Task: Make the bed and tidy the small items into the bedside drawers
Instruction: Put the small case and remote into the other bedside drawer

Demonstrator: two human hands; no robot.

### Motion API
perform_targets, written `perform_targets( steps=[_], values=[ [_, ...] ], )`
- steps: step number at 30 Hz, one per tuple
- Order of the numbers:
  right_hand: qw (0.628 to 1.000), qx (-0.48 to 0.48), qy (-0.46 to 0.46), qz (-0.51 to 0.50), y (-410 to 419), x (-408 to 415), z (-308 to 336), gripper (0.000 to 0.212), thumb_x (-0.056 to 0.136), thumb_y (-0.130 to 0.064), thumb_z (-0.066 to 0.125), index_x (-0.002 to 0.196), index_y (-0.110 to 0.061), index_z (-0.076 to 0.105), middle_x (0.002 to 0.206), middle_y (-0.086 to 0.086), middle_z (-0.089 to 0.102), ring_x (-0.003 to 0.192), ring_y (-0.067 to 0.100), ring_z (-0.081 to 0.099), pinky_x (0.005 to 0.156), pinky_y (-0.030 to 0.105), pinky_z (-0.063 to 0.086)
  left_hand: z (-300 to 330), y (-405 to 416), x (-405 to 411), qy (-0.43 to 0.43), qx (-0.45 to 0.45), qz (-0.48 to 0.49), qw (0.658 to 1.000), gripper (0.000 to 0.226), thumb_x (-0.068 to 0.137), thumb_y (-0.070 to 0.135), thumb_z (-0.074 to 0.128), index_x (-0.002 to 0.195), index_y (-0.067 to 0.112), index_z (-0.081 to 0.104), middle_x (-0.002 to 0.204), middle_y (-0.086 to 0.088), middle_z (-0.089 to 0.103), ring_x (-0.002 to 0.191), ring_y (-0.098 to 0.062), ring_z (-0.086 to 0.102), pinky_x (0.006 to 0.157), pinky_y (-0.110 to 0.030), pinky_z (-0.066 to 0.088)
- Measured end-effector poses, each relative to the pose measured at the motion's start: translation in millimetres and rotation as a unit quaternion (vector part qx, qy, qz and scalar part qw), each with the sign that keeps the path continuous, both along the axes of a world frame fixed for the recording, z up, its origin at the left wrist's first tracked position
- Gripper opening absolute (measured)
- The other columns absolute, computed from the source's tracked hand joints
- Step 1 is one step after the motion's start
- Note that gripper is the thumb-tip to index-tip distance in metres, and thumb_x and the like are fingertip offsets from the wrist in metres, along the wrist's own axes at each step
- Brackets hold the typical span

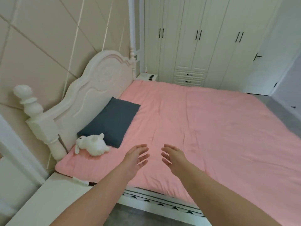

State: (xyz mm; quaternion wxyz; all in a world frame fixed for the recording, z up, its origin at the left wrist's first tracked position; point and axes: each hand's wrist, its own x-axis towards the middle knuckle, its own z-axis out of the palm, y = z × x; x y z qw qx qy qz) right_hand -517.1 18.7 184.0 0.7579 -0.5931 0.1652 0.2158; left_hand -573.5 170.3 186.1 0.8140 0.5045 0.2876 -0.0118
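- Left hand (pixel 136 158): forearm reaching forward from the lower left over the bed; palm turned inward toward the other hand, fingers straight, slightly spread, holding nothing.
- Right hand (pixel 173 158): forearm reaching forward from the lower right; palm turned inward, fingers relaxed and slightly spread, holding nothing. The two hands face each other, near but apart; whether they touch the cover below cannot be told.
- Smooth pink quilted bed cover (pixel 203 128): spread flat across the mattress, with faint creases, reaching from the white carved wooden headboard (pixel 97 88) at left toward the right.
- Dark blue-grey rectangular pillow (pixel 112 123): lies near the headboard, its long axis running along the headboard.
- White plush toy animal (pixel 92 144): lies on its side on the cover, touching the pillow's near corner, head toward the headboard.
- White bedside table (pixel 145 77): beyond the bed's far corner, carrying a small dark object (pixel 151 77), too small to identify.
- Cream wardrobe with black handles (pixel 198 35): stands behind the bed.
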Motion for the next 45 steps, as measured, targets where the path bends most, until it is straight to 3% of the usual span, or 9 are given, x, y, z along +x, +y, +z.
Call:
perform_targets(
  steps=[3, 7, 15, 27, 36, 40, 45],
  values=[
    [0.999, 0.003, 0.002, -0.032, -39, -5, 3, 0.019, 0.089, -0.009, 0.065, 0.106, -0.016, 0.065, 0.102, 0.002, 0.068, 0.096, 0.020, 0.063, 0.072, 0.028, 0.051, 4, -30, 4, 0.005, 0.006, -0.023, 1.000, 0.017, 0.091, 0.013, 0.061, 0.107, 0.016, 0.067, 0.110, -0.006, 0.069, 0.101, -0.025, 0.065, 0.079, -0.033, 0.052],
    [0.998, -0.003, -0.014, -0.062, -89, -15, 11, 0.018, 0.088, -0.009, 0.066, 0.105, -0.016, 0.065, 0.100, 0.002, 0.068, 0.093, 0.019, 0.062, 0.070, 0.028, 0.050, 10, -79, 6, -0.012, -0.004, -0.041, 0.999, 0.018, 0.091, 0.010, 0.061, 0.107, 0.014, 0.067, 0.106, -0.007, 0.070, 0.100, -0.026, 0.065, 0.082, -0.034, 0.052],
    [0.989, -0.021, -0.023, -0.146, -233, -64, 14, 0.020, 0.086, -0.011, 0.070, 0.105, -0.017, 0.066, 0.102, 0.002, 0.068, 0.091, 0.019, 0.063, 0.074, 0.029, 0.052, 19, -204, -7, -0.011, -0.043, -0.048, 0.998, 0.016, 0.088, 0.006, 0.062, 0.097, 0.019, 0.068, 0.096, -0.001, 0.069, 0.085, -0.019, 0.064, 0.071, -0.029, 0.051],
    [0.949, 0.005, -0.015, -0.315, -424, -128, 21, 0.019, 0.087, -0.009, 0.069, 0.102, -0.018, 0.065, 0.103, 0.004, 0.066, 0.092, 0.020, 0.061, 0.078, 0.032, 0.052, 31, -413, -22, -0.016, 0.009, -0.247, 0.969, 0.018, 0.090, 0.008, 0.062, 0.105, 0.019, 0.062, 0.100, -0.002, 0.067, 0.083, -0.019, 0.065, 0.072, -0.030, 0.053],
    [0.880, 0.021, 0.003, -0.474, -544, -136, 36, 0.019, 0.087, -0.006, 0.067, 0.102, -0.019, 0.065, 0.094, 0.000, 0.067, 0.083, 0.015, 0.063, 0.072, 0.027, 0.053, 34, -553, 28, 0.001, 0.050, -0.429, 0.902, 0.018, 0.088, 0.007, 0.063, 0.105, 0.015, 0.068, 0.105, -0.004, 0.067, 0.092, -0.021, 0.067, 0.077, -0.032, 0.054],
    [0.836, 0.017, 0.008, -0.549, -590, -140, 48, 0.017, 0.087, -0.003, 0.066, 0.096, -0.017, 0.065, 0.087, 0.002, 0.065, 0.074, 0.014, 0.061, 0.067, 0.026, 0.051, 45, -610, 54, 0.034, 0.048, -0.522, 0.851, 0.012, 0.086, 0.008, 0.065, 0.096, 0.013, 0.069, 0.096, -0.004, 0.067, 0.085, -0.019, 0.066, 0.073, -0.030, 0.053],
    [0.797, 0.029, 0.021, -0.603, -638, -153, 54, 0.015, 0.087, 0.000, 0.064, 0.096, -0.011, 0.062, 0.081, 0.007, 0.062, 0.072, 0.016, 0.059, 0.067, 0.028, 0.054, 38, -672, 59, 0.056, 0.034, -0.574, 0.816, 0.008, 0.086, 0.009, 0.066, 0.094, 0.011, 0.067, 0.093, -0.005, 0.065, 0.081, -0.019, 0.064, 0.083, -0.032, 0.053]
  ],
)
